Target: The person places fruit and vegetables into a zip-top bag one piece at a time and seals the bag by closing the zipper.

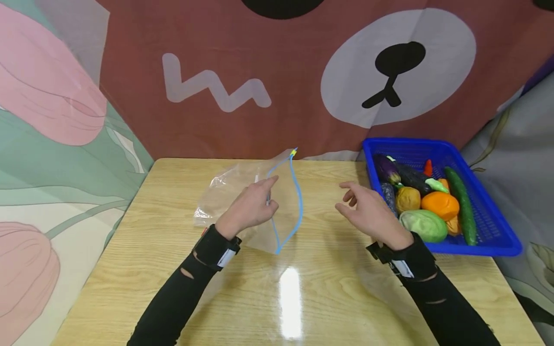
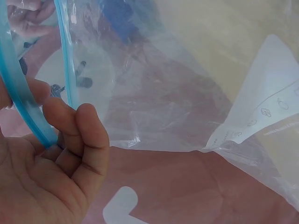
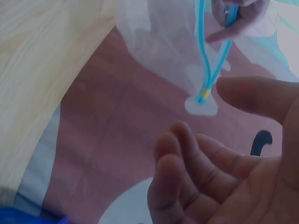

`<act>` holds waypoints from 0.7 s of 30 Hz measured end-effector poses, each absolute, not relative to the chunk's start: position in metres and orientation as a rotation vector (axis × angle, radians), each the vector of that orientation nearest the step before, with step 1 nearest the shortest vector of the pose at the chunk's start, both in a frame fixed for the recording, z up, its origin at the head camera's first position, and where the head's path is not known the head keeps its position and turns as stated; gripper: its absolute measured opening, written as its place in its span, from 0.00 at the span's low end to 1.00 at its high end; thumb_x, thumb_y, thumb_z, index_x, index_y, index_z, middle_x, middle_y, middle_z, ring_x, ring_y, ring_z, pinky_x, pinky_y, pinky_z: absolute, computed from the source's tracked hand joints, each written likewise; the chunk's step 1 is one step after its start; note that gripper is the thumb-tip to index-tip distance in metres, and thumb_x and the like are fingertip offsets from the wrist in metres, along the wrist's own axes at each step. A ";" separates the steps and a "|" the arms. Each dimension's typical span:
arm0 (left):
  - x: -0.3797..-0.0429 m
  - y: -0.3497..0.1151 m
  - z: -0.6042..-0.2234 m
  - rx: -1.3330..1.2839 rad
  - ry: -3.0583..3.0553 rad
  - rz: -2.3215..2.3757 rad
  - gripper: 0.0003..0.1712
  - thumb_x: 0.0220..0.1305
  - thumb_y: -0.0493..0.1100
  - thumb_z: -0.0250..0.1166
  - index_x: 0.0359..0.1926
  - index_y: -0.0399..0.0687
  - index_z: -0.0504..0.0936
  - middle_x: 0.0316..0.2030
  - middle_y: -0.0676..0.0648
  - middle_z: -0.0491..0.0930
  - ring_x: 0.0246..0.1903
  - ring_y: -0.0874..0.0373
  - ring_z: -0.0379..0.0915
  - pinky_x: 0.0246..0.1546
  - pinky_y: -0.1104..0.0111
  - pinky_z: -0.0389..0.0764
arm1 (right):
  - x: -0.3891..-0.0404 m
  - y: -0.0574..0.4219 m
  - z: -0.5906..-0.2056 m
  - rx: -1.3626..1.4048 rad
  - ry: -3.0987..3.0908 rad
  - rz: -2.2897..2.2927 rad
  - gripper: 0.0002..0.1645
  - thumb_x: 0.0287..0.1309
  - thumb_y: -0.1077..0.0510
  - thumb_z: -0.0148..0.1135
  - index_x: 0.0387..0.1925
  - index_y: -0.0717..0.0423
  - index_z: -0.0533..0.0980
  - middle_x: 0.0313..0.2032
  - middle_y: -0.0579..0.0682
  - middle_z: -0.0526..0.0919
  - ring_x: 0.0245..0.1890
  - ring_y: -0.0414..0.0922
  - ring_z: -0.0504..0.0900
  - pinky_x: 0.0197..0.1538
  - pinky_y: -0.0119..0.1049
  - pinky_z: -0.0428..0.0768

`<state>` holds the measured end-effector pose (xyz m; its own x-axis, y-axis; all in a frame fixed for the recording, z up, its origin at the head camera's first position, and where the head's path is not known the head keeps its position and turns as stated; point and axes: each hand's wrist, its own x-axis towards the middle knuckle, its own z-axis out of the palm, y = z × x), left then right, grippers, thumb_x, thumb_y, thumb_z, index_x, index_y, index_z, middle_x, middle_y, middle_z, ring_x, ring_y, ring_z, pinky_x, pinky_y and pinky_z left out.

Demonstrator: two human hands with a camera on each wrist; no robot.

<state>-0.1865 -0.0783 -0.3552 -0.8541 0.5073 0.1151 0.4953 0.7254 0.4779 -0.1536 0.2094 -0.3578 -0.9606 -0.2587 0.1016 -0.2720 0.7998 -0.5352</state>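
Observation:
A clear zip bag [image 1: 220, 190] with a light blue zip edge stands over the table, its mouth spread open towards the right. My left hand [image 1: 250, 205] grips one side of that mouth; in the left wrist view, curled fingers [image 2: 88, 133] hold the blue edge. At the zip's far end sits a yellow slider [image 1: 293, 153]. To the right of the bag, my right hand [image 1: 373, 214] hovers above the table with loosely bent fingers and holds nothing. Part of the bag is hidden behind the left hand.
A blue plastic basket [image 1: 497, 228] stands at the right edge of the wooden table [image 1: 337, 298]. Inside lie a green cabbage [image 1: 424, 226], a cucumber [image 1: 460, 204], an eggplant [image 1: 386, 169], an orange vegetable [image 1: 440, 205] and others. A brown printed cloth [image 1: 294, 105] hangs behind.

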 end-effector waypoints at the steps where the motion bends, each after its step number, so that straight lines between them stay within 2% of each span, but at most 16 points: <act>1: -0.187 -0.079 -0.355 0.845 2.897 0.790 0.38 0.54 0.36 0.51 0.68 0.33 0.59 0.22 0.51 0.70 0.23 0.58 0.67 0.39 0.64 0.72 | -0.154 0.212 -0.358 0.422 -2.957 0.874 0.30 0.61 0.52 0.60 0.61 0.58 0.67 0.39 0.55 0.79 0.39 0.50 0.77 0.41 0.47 0.76; 8: -0.186 -0.080 -0.358 0.873 2.931 0.805 0.36 0.52 0.36 0.52 0.66 0.34 0.63 0.26 0.51 0.69 0.28 0.58 0.67 0.45 0.63 0.72 | -0.150 0.233 -0.358 0.348 -2.966 0.819 0.30 0.61 0.51 0.60 0.59 0.63 0.68 0.40 0.59 0.79 0.39 0.53 0.78 0.40 0.49 0.76; 13: -0.187 -0.082 -0.358 0.910 2.964 0.835 0.33 0.53 0.35 0.53 0.64 0.37 0.66 0.25 0.51 0.69 0.23 0.59 0.66 0.35 0.64 0.72 | -0.146 0.255 -0.356 0.285 -2.979 0.789 0.34 0.63 0.45 0.57 0.60 0.65 0.66 0.42 0.63 0.78 0.39 0.55 0.77 0.36 0.49 0.76; 21: -0.187 -0.084 -0.358 0.922 2.956 0.910 0.31 0.52 0.33 0.51 0.61 0.42 0.66 0.19 0.53 0.67 0.18 0.61 0.63 0.24 0.67 0.67 | -0.143 0.293 -0.367 0.118 -3.012 0.659 0.38 0.62 0.46 0.59 0.60 0.72 0.63 0.45 0.71 0.71 0.40 0.63 0.73 0.37 0.55 0.72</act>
<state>-0.1873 -0.0837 -0.3581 -0.8333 0.4982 0.2396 0.5467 0.6782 0.4912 -0.1425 0.2932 -0.3666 -0.9955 -0.0628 0.0714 -0.0869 0.9060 -0.4143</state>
